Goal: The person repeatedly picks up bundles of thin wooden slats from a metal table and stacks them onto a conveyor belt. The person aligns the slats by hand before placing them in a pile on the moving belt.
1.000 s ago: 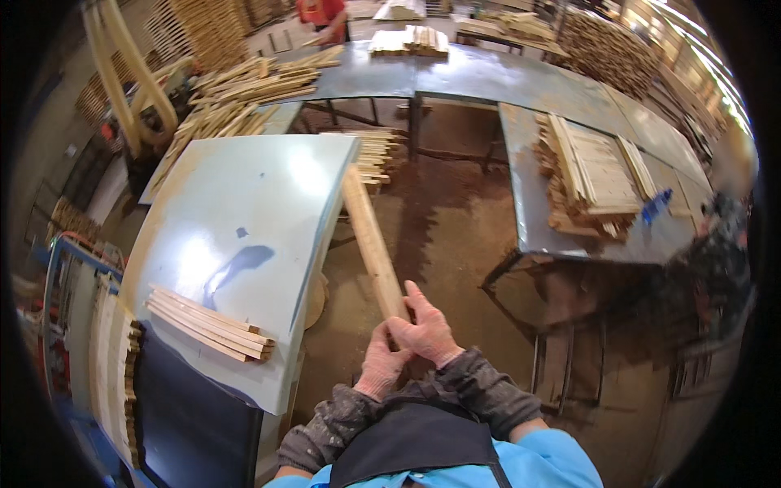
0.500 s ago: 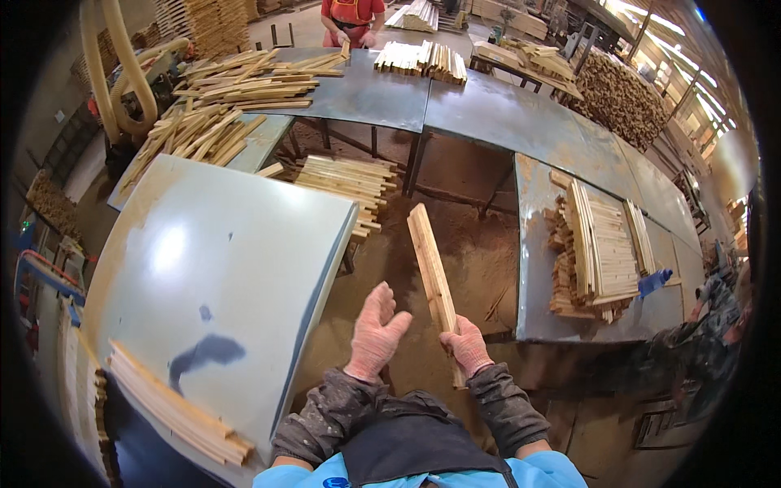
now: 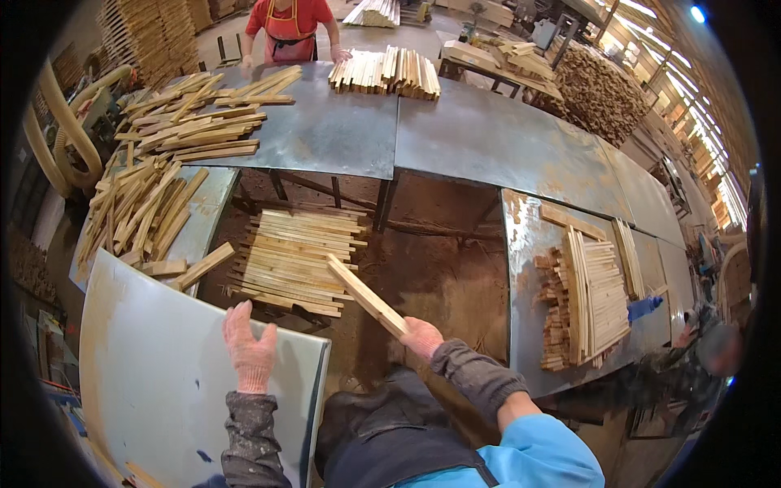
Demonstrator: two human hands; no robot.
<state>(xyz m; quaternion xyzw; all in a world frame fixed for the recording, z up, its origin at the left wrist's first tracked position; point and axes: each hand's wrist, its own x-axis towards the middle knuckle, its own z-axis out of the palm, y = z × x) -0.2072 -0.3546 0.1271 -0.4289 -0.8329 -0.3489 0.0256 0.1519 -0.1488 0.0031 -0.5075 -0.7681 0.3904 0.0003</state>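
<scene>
Both my hands wear pinkish knit work gloves. My right hand (image 3: 424,337) is closed around the near end of a wooden strip (image 3: 364,291), which slants up and away to the left. The strip's far end hangs just beside a pallet-like stack of strips (image 3: 299,256) that lies low between the tables. Over the grey-white tabletop (image 3: 154,350) on the left, my left hand (image 3: 248,346) is raised with fingers up and thumb apart, holding nothing. Whether it touches that surface I cannot tell.
Loose strips (image 3: 146,203) lie in a jumbled heap at the far left. A metal table (image 3: 325,130) runs across the back, with a row of strips (image 3: 386,71) and a person in red (image 3: 289,32) behind it. Another stack (image 3: 598,293) and a blue bottle (image 3: 644,307) are at right.
My view has turned left and forward. The strip has swung to point left, still in my right hand. My left hand has moved left, over the tabletop. The person in red has drawn their hands apart.
</scene>
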